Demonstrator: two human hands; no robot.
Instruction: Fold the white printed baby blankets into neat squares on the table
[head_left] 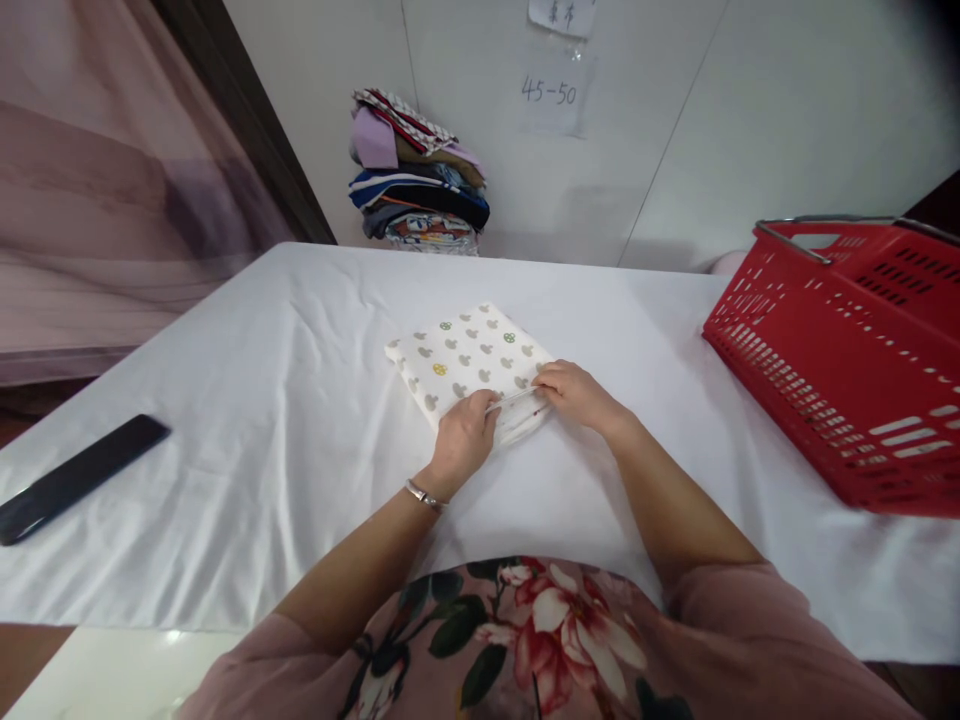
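Observation:
A folded white cloth (480, 350) with grey, green and yellow printed motifs lies in the middle of the table. At its near edge, my left hand (465, 435) is closed, pinching the left part of the upper layer. My right hand (574, 392) pinches the same edge near its right corner. Between both hands the edge is lifted a little, and several white layers show beneath it. The fingertips of both hands are partly hidden in the fabric.
A white tablecloth (315, 400) with creases covers the table. On the right stands a red plastic basket (840, 370) with a metal handle. A long dark object (82, 475) lies at the left. Beyond the far edge is a stack of folded fabrics (420, 185) against the wall.

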